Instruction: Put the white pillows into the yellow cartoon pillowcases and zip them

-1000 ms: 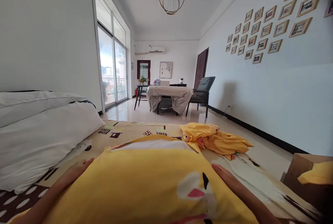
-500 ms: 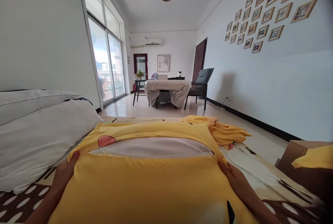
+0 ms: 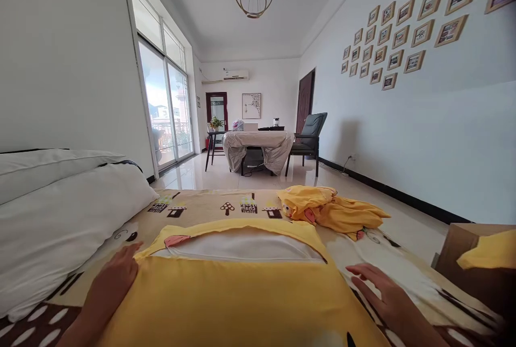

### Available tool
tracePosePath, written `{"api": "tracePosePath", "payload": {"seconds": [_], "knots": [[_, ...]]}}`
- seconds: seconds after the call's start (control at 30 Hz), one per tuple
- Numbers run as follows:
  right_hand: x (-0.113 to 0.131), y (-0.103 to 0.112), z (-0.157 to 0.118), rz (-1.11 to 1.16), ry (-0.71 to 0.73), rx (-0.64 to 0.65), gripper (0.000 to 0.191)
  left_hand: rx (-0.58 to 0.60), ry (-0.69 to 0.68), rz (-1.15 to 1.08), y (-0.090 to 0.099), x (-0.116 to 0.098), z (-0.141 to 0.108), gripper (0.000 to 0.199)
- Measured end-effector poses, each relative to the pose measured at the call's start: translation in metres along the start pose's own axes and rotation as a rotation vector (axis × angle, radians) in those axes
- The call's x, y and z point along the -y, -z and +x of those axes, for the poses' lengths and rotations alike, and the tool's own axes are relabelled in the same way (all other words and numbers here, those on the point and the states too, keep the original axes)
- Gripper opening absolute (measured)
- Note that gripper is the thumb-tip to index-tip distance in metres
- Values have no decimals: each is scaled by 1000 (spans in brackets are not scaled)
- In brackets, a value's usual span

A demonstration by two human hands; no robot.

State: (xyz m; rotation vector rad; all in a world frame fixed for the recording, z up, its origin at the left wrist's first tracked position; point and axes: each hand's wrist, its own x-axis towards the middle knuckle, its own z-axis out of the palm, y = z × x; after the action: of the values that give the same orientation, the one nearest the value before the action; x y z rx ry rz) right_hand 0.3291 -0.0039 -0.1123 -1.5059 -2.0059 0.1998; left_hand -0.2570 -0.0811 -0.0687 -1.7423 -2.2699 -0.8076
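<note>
A pillow in a yellow pillowcase [image 3: 237, 298] lies on the bed in front of me, its open end facing away and showing the white pillow [image 3: 242, 247] inside. My left hand [image 3: 115, 277] rests against the case's left side near the open end. My right hand [image 3: 381, 288] hovers just off the right side, fingers spread, holding nothing. A second crumpled yellow pillowcase [image 3: 330, 210] lies farther back on the patterned bedsheet [image 3: 209, 204].
Two bare white pillows [image 3: 60, 212] are stacked at my left. A brown box with yellow cloth [image 3: 479, 261] stands at the right of the bed. Beyond are tiled floor, a covered table [image 3: 260, 148], a dark chair [image 3: 310, 140] and glass doors.
The pillow has come down from its raised position onto the bed. My right hand has let go of its side and opened; my left hand has slid along the left edge.
</note>
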Motion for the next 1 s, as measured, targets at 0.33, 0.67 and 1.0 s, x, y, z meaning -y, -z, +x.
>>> {"api": "tracePosePath", "payload": {"seconds": [0.33, 0.67, 1.0], "knots": [[136, -35, 59, 32, 379, 458, 49, 543, -539, -268, -20, -141, 7, 37], [90, -56, 40, 139, 196, 347, 53, 508, -448, -310, -44, -116, 9, 37], [71, -46, 31, -85, 329, 159, 55, 311, -445, -68, -13, -78, 0, 38]]}}
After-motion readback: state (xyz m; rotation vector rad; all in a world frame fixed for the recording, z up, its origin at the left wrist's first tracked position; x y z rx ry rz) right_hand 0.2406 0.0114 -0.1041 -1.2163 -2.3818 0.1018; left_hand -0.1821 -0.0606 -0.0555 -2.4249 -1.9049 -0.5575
